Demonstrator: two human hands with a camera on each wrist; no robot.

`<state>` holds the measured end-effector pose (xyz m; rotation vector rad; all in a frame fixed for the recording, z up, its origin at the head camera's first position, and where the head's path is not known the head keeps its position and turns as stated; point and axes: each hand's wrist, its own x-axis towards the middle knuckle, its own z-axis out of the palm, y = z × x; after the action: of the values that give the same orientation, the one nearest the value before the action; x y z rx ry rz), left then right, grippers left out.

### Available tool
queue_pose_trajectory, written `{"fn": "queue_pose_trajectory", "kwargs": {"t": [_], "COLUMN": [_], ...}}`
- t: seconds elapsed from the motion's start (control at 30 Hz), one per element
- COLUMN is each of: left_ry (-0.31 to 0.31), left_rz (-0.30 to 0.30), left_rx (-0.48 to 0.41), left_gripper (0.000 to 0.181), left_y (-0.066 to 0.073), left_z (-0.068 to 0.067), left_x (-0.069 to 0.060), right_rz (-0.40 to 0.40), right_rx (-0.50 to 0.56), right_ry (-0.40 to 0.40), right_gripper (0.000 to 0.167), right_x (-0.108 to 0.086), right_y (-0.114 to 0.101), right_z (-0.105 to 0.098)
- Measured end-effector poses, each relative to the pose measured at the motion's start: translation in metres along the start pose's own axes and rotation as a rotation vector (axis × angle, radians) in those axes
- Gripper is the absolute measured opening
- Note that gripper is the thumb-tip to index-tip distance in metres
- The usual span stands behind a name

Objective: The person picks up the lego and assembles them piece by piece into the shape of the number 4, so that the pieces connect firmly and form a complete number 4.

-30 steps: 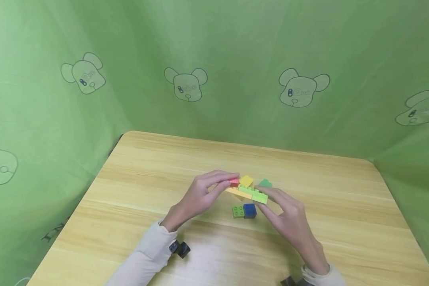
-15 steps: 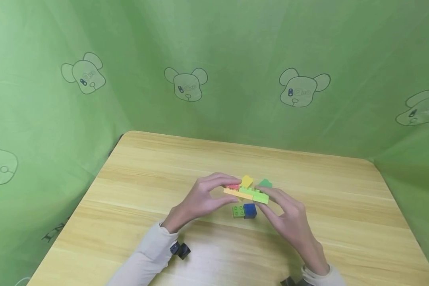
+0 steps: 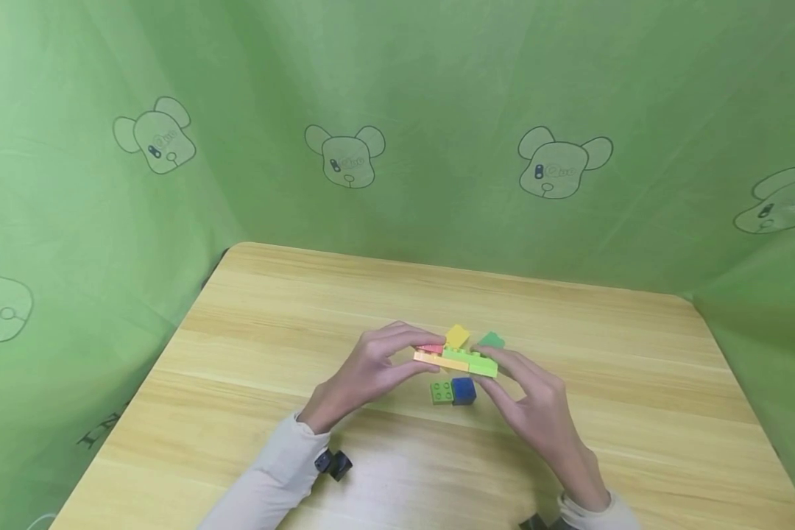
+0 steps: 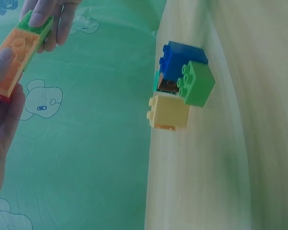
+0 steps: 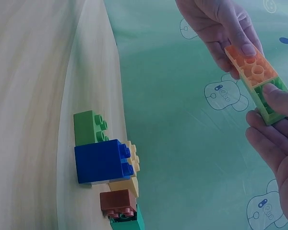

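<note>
Several toy building bricks are joined in one piece, held above the table between both hands. An orange brick (image 3: 444,361) is underneath, a light green brick (image 3: 482,366) extends at its right, and a red brick (image 3: 430,348) sits on its left end. My left hand (image 3: 375,363) pinches the left end, fingers over the red brick and thumb against the orange underside (image 4: 18,50). My right hand (image 3: 536,401) grips the light green end between thumb and fingers. The hollow green underside (image 5: 269,93) shows in the right wrist view, partly covered by the right thumb.
On the wooden table (image 3: 291,294), a green brick (image 3: 441,393) and a blue brick (image 3: 464,391) stand side by side. Behind the held piece are a yellow brick (image 3: 458,336) and a dark green one (image 3: 492,339). A brown brick (image 5: 118,201) appears in the wrist views. Green cloth (image 3: 437,221) surrounds the table.
The left hand's thumb has dropped from the red brick to beneath the orange one. The red brick sits lower, against the orange brick. The right hand keeps its grip almost unmoved.
</note>
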<state>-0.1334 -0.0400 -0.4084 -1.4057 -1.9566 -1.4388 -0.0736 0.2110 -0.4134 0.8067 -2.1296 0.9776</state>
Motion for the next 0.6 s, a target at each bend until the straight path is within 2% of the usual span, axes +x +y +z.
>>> {"fn": "queue_pose_trajectory", "kwargs": {"t": [0.33,0.6], "left_ry": [-0.001,-0.008], "left_rz": [0.013,0.003], "left_rx": [0.012,0.016], "left_gripper": [0.035,0.035], "left_y": [-0.0023,-0.0007], "left_z": [-0.0016,-0.0035], "left_x": [-0.0014,-0.0027], "right_rz": [-0.037,-0.025], "right_rx": [0.010,0.018], "right_ry": [0.017,0.005], "right_gripper": [0.045,0.046], "right_x": [0.0012,0.0008], "right_y": [0.0002,-0.0014], "right_z": [0.0022,0.0031]}}
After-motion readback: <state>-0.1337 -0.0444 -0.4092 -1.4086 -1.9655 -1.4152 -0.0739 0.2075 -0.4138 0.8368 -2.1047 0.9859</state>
